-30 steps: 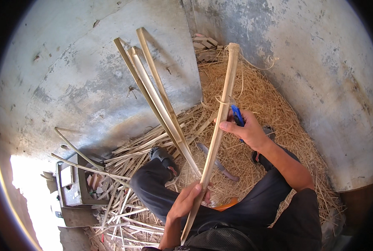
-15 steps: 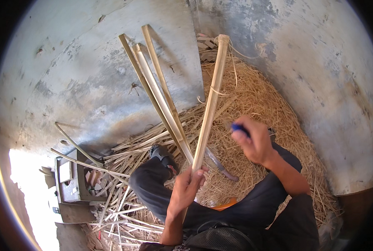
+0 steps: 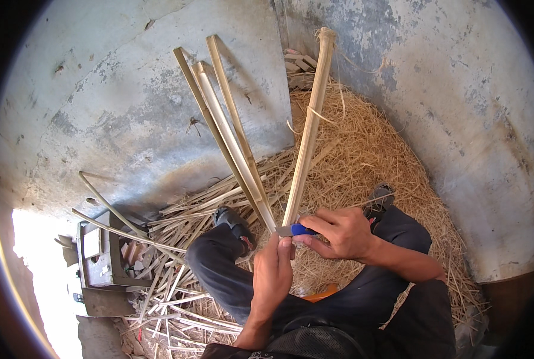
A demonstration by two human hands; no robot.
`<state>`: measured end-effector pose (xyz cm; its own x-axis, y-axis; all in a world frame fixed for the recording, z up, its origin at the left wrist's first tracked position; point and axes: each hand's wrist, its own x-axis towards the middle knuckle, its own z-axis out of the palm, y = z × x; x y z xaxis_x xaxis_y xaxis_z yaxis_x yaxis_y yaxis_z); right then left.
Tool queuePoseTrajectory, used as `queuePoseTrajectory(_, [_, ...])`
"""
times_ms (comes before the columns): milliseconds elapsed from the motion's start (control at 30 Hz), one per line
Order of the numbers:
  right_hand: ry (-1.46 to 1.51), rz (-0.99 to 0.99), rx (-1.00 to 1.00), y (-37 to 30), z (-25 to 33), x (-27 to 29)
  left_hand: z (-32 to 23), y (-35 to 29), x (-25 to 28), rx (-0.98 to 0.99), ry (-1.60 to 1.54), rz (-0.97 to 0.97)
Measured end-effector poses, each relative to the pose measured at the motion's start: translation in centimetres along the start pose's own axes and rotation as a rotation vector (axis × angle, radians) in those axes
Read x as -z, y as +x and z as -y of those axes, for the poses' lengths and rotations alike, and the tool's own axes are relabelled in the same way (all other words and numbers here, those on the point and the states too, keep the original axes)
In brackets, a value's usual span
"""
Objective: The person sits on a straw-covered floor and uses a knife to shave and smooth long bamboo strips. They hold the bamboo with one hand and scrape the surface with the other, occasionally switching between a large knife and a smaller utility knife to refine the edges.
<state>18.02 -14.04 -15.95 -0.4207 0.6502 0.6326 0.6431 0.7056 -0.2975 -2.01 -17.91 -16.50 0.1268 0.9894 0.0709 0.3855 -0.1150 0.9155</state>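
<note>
Grips long, pale, split-bamboo strip (image 3: 310, 128) in left hand (image 3: 271, 272), slanting up over tan heap of fibrous shavings (image 3: 371, 155). Clamps blue-handled utility knife (image 3: 303, 230) in right hand (image 3: 341, 234) close beside, setting blade apparently against strip; too obscured to confirm contact.

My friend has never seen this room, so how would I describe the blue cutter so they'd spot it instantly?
Find the big heap of tan shavings, then the person's right hand over its near part. That hand holds a small cutter, blade pointing left by the left hand. Its bright blue handle sets it apart from the long pale strip and tan shavings.
</note>
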Motion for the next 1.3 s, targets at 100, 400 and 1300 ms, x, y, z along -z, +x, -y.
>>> queuePoseTrajectory(100, [-0.029, 0.005, -0.014, 0.1, 0.1, 0.1, -0.2, 0.1, -0.3, -0.031, 0.094, -0.064])
queuePoseTrajectory(400, [-0.054, -0.028, -0.019, 0.4, -0.2, -0.4, 0.0, 0.2, -0.3, -0.046, 0.081, -0.103])
queuePoseTrajectory(1300, [-0.059, -0.065, -0.1, 2.5, -1.6, -0.3, 2.5, -1.5, 0.4, 0.011, 0.159, -0.117])
